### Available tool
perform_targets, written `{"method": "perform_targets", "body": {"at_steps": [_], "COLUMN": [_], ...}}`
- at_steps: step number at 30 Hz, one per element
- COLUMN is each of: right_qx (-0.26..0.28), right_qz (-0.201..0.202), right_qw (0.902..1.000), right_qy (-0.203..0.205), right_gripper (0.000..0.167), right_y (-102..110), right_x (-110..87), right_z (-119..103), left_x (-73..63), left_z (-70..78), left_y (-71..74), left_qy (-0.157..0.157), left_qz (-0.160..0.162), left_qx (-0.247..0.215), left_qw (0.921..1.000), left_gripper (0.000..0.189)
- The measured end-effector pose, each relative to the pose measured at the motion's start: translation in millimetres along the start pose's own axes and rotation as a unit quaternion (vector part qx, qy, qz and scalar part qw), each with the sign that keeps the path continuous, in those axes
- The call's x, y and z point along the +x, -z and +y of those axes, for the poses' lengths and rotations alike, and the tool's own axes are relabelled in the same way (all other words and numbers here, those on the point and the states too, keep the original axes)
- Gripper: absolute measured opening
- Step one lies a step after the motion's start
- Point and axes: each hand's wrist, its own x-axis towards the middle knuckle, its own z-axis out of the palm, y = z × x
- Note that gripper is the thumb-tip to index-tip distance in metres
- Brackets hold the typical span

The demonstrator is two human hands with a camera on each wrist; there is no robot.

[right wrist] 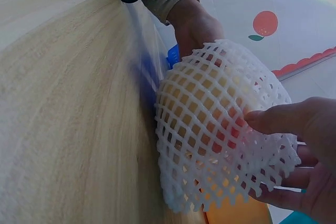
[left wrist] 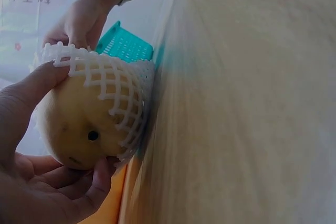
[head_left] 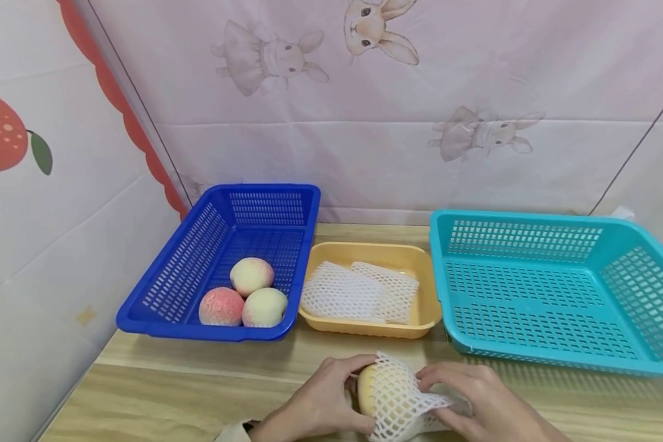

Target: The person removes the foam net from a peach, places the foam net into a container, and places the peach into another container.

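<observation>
A pale yellow peach (head_left: 366,390) lies low in the head view, mostly covered by a white foam net sleeve (head_left: 396,396). My left hand (head_left: 328,396) grips the bare end of the peach, its thumb and fingers curled round the fruit at the sleeve's edge. On the other side, my right hand (head_left: 477,393) pinches the loose end of the sleeve between thumb and fingers. A red patch of the fruit shows through the mesh in the right wrist view. In the left wrist view, a small dark spot marks the peach's bare end.
A blue basket (head_left: 204,331) at the left holds 3 peaches (head_left: 252,276). Between the baskets, a yellow tray (head_left: 364,328) contains flat foam net sleeves (head_left: 342,291). A teal basket (head_left: 530,307) stands at the right on the wooden table (head_left: 160,393), near a printed wall covering.
</observation>
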Motion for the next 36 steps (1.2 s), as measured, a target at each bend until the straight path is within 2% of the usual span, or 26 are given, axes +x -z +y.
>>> {"method": "perform_targets", "body": {"at_steps": [4, 10, 14, 17, 21, 23, 28, 32, 36], "right_qx": [0.010, 0.027, 0.028, 0.031, 0.013, -0.002, -0.022, -0.027, -0.038], "right_qz": [0.005, 0.003, 0.003, 0.001, 0.015, 0.033, 0.101, 0.125, 0.112], "right_qw": [0.9999, 0.9995, 0.9994, 0.9995, 0.9998, 0.9994, 0.9938, 0.9908, 0.9929], "right_qy": [0.008, 0.014, 0.019, 0.010, -0.006, -0.006, 0.039, 0.046, 0.014], "right_gripper": [0.040, 0.041, 0.041, 0.042, 0.044, 0.043, 0.012, 0.010, 0.036], "right_y": [0.8, 3.2, 5.6, 8.6, 15.6, 20.5, 29.8, 34.7, 40.2], "right_x": [0.4, 1.0, 0.9, 1.2, 2.0, 2.5, 8.0, 17.9, 31.2], "right_z": [0.0, -0.9, -3.0, -5.1, -9.3, -11.4, -12.7, -16.1, -22.7], "left_x": [-0.1, -1.5, -3.5, -5.5, -11.2, -14.7, -22.7, -29.7, -39.1], "left_z": [-0.5, 1.3, 3.0, 5.5, 11.2, 14.9, 24.5, 31.9, 37.2], "left_y": [0.9, 5.9, 11.7, 17.6, 27.8, 34.1, 52.3, 67.4, 83.1], "left_qy": [-0.007, -0.023, -0.038, -0.058, -0.081, -0.093, -0.127, -0.135, -0.125], "left_qz": [0.005, 0.012, 0.006, 0.006, 0.035, 0.053, 0.083, 0.105, 0.131], "left_qx": [0.019, 0.075, 0.072, 0.045, 0.062, 0.087, 0.121, 0.132, 0.137], "left_qw": [0.9998, 0.9969, 0.9967, 0.9973, 0.9941, 0.9905, 0.9810, 0.9764, 0.9739], "left_gripper": [0.075, 0.074, 0.072, 0.070, 0.067, 0.067, 0.069, 0.069, 0.070]}}
